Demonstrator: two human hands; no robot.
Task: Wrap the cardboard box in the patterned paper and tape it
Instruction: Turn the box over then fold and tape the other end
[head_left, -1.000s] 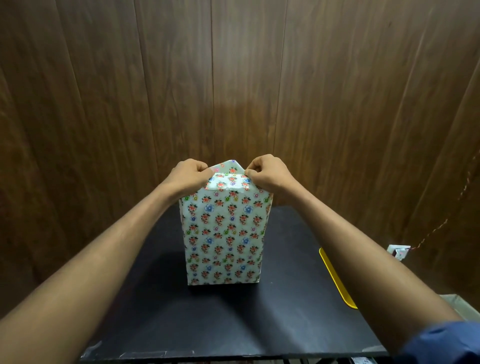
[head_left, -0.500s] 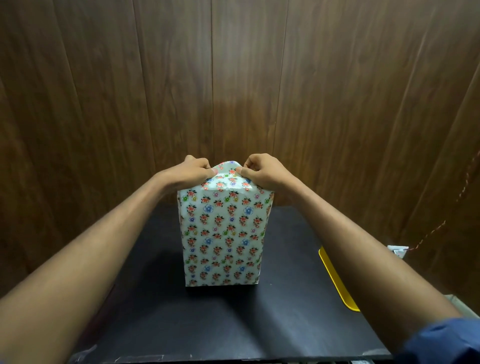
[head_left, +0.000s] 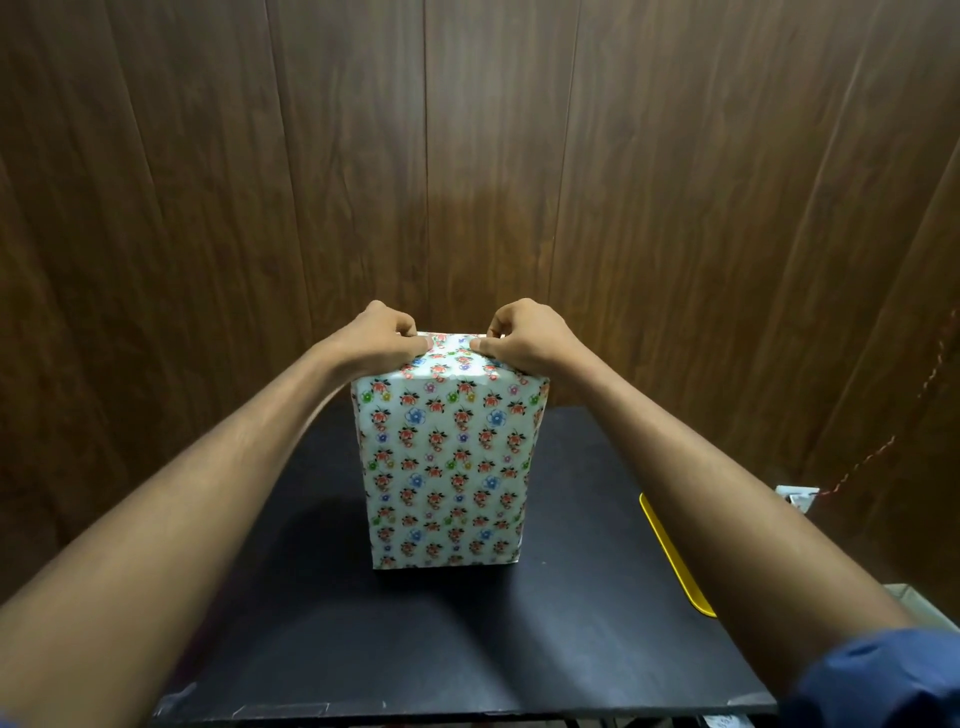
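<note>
A tall box covered in white floral patterned paper (head_left: 448, 467) stands upright in the middle of the black table (head_left: 467, 634). No bare cardboard shows. My left hand (head_left: 382, 338) pinches the paper at the top left edge, thumb on the near side and fingers curled over the far side. At the top right edge my right hand (head_left: 524, 338) pinches the paper the same way. Between the two hands the top flap lies low over the box top. No tape is in sight.
A yellow flat object (head_left: 675, 561) pokes out along the table's right edge, partly hidden by my right forearm. A white socket with a twisted red cord (head_left: 797, 493) sits low on the right wall. Dark wood panelling stands close behind the table.
The raised paper flap at the top has been folded down flatter. Both hands moved slightly apart toward the top corners while keeping hold of the paper.
</note>
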